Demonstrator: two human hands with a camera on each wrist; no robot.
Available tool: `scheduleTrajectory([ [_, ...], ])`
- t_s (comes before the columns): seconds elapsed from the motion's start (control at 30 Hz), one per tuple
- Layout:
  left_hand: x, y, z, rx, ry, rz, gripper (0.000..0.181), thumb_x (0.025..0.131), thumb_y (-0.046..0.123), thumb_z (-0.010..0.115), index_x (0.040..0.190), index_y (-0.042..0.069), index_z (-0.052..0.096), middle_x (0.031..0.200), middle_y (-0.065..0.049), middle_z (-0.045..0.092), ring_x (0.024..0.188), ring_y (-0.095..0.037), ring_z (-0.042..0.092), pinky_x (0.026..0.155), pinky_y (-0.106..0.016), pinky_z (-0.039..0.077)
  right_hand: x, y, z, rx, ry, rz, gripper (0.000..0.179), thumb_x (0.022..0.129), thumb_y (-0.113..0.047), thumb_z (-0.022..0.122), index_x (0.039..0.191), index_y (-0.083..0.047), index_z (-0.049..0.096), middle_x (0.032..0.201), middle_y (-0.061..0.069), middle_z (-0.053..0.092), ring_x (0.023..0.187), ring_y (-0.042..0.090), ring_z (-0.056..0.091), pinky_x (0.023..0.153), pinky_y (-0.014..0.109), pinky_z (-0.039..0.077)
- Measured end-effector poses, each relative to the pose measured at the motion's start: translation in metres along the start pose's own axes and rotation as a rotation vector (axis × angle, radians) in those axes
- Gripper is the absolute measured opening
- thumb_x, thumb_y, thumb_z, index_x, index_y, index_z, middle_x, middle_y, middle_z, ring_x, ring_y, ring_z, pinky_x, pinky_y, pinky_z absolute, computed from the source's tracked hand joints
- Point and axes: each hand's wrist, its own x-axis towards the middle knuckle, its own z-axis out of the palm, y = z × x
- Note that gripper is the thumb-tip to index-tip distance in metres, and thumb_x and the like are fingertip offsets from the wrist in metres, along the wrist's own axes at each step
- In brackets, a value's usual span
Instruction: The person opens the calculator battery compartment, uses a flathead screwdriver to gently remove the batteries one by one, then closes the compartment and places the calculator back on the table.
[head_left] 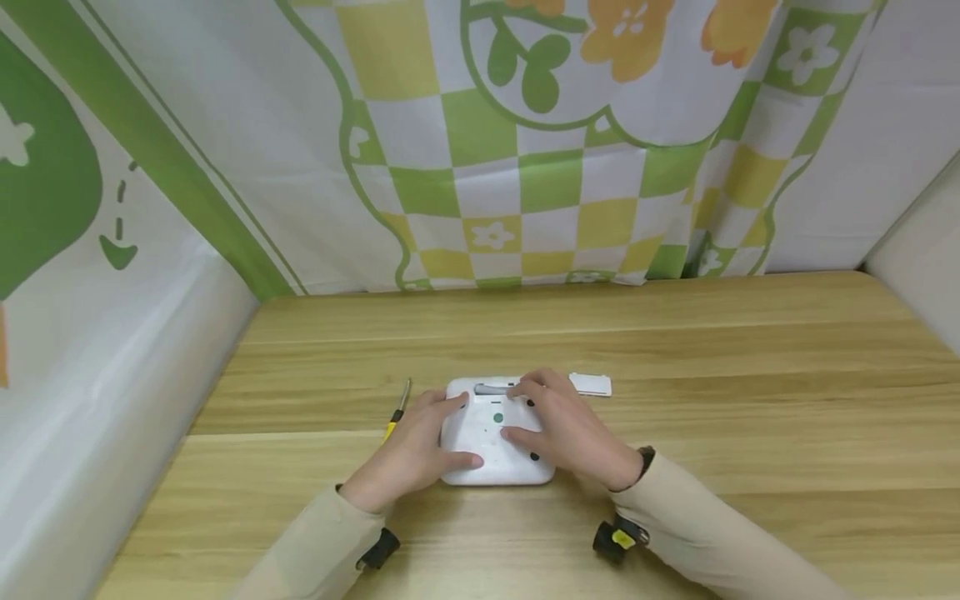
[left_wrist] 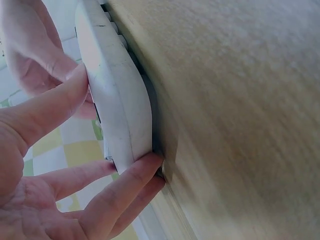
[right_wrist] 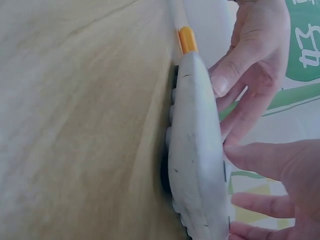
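Observation:
A white calculator [head_left: 476, 437] lies face down on the wooden table, its keys showing along the underside in both wrist views. My left hand [head_left: 416, 450] grips its left side, thumb on the back and fingers along the edge. Fingers of my right hand [head_left: 570, 425] touch the back near an uncovered battery compartment [head_left: 491, 389], while the right thumb rests lower down. Something grey is in that compartment; the fingers partly hide it. To the right lies a small white battery cover [head_left: 591, 384], apart from the calculator.
Left of the calculator lies a screwdriver [head_left: 397, 410] with a yellow and black handle, partly hidden by my left hand. A checked green and yellow curtain [head_left: 525, 192] hangs at the table's back edge. White sheeting [head_left: 112, 400] borders the left side.

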Motion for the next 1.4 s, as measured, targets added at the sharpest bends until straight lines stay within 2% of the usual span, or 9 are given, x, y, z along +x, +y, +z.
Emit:
scheduleTrajectory([
  [0.13, 0.001, 0.0, 0.0, -0.001, 0.002, 0.005, 0.074, 0.075, 0.021, 0.082, 0.137, -0.002, 0.049, 0.142, -0.024, 0.043, 0.13, -0.038, 0.042, 0.106, -0.051, 0.036, 0.006, -0.001, 0.003, 0.032, 0.027, -0.014, 0.038, 0.082, -0.022, 0.076, 0.114, -0.005, 0.065, 0.116, 0.01, 0.059, 0.108, 0.025, 0.052, 0.089, 0.04, 0.046],
  [0.23, 0.001, 0.0, 0.0, 0.002, 0.004, 0.005, 0.074, 0.075, 0.021, 0.082, 0.136, -0.003, 0.05, 0.141, -0.024, 0.043, 0.129, -0.038, 0.042, 0.106, -0.051, 0.036, 0.011, -0.002, 0.005, 0.034, 0.025, -0.023, 0.037, 0.083, -0.02, 0.076, 0.115, -0.005, 0.066, 0.115, 0.009, 0.061, 0.107, 0.024, 0.053, 0.09, 0.039, 0.045],
  [0.5, 0.001, 0.0, 0.0, 0.012, -0.001, -0.003, 0.074, 0.075, 0.022, 0.082, 0.137, -0.002, 0.049, 0.142, -0.024, 0.043, 0.13, -0.037, 0.042, 0.106, -0.05, 0.037, 0.024, -0.009, 0.008, -0.006, 0.028, -0.045, 0.036, 0.084, -0.017, 0.074, 0.116, -0.001, 0.066, 0.11, 0.011, 0.063, 0.104, 0.027, 0.056, 0.089, 0.041, 0.045],
  [0.73, 0.001, 0.001, 0.0, 0.016, -0.004, -0.006, 0.074, 0.075, 0.022, 0.082, 0.137, -0.002, 0.049, 0.142, -0.024, 0.043, 0.129, -0.038, 0.043, 0.106, -0.05, 0.037, 0.031, -0.013, 0.009, 0.001, 0.014, -0.015, 0.029, 0.086, -0.016, 0.071, 0.112, -0.003, 0.069, 0.106, 0.01, 0.063, 0.097, 0.024, 0.055, 0.081, 0.036, 0.047],
  [1.0, 0.001, 0.001, -0.001, 0.018, -0.012, -0.008, 0.075, 0.075, 0.023, 0.082, 0.138, -0.001, 0.049, 0.142, -0.024, 0.042, 0.13, -0.037, 0.042, 0.106, -0.05, 0.037, 0.036, -0.014, 0.012, 0.01, 0.028, 0.021, 0.021, 0.088, -0.016, 0.07, 0.105, -0.006, 0.072, 0.1, 0.007, 0.062, 0.094, 0.021, 0.055, 0.078, 0.034, 0.047],
  [1.4, 0.001, 0.0, 0.0, 0.021, -0.005, 0.003, 0.074, 0.075, 0.022, 0.082, 0.138, -0.001, 0.049, 0.142, -0.025, 0.042, 0.129, -0.038, 0.042, 0.106, -0.051, 0.037, 0.042, -0.014, 0.019, 0.002, 0.087, 0.041, 0.017, 0.089, -0.019, 0.069, 0.099, -0.007, 0.074, 0.091, 0.004, 0.062, 0.083, 0.017, 0.054, 0.069, 0.029, 0.045],
])
